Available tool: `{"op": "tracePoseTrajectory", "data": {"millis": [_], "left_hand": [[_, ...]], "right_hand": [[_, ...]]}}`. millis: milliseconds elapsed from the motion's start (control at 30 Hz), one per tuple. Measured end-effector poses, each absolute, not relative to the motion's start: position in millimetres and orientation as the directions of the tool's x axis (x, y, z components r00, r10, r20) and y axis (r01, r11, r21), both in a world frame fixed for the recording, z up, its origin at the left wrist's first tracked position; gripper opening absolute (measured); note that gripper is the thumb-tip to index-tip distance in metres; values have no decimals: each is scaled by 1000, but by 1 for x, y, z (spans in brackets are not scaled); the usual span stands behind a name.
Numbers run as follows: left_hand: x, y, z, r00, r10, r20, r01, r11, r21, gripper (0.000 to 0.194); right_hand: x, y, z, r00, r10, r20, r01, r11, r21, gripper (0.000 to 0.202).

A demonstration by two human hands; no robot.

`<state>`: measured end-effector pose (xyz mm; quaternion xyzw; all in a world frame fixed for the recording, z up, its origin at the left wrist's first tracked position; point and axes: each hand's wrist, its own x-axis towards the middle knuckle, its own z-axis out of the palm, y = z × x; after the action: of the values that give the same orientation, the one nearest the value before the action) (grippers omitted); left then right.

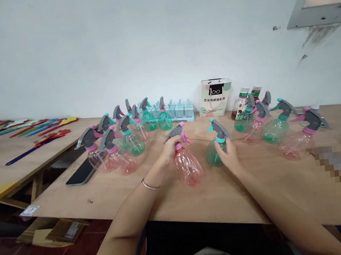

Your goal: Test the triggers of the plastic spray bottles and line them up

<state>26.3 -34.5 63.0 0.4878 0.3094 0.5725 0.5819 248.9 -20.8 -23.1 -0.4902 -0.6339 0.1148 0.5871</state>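
Note:
My left hand [174, 145] is wrapped round the neck of a pink spray bottle [190, 168] with a grey head and pink nozzle. The bottle leans, its base toward the lower right. To its right, my right hand [227, 154] grips a green spray bottle [212, 154] by the neck and side, its teal nozzle pointing left. Behind and left of my hands stands a group of similar bottles, among them a pink one [125, 160] and a green one [133, 142]. More stand on the right, including a green bottle [276, 128] and a pink bottle [296, 144].
A dark phone [80, 174] lies at the table's left. At the back are a light-blue rack [184, 112], a paper bag [215, 100] and labelled bottles [238, 108]. Colourful hand-shaped sticks [35, 147] cover a neighbouring table. An open carton [65, 231] sits below.

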Motion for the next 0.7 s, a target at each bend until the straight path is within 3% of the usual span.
{"op": "tracePoseTrajectory", "data": {"millis": [100, 233, 367, 567, 700], "left_hand": [[29, -36, 64, 111, 952, 284, -275, -245, 930, 7], [28, -33, 59, 104, 955, 279, -210, -253, 944, 5], [22, -31, 57, 131, 916, 379, -162, -357, 920, 6], [-4, -7, 53, 76, 840, 538, 218, -540, 813, 25], [-26, 18, 43, -88, 815, 573, 382, -504, 775, 29]], "right_hand": [[249, -21, -22, 163, 755, 636, 483, 501, -718, 36], [249, -21, -23, 163, 752, 639, 485, 503, -716, 38], [250, -21, -23, 158, 762, 628, 483, 495, -722, 40], [249, -21, -22, 163, 769, 619, 489, 482, -727, 41], [250, -21, -22, 156, 781, 605, 487, 472, -735, 40]]}}
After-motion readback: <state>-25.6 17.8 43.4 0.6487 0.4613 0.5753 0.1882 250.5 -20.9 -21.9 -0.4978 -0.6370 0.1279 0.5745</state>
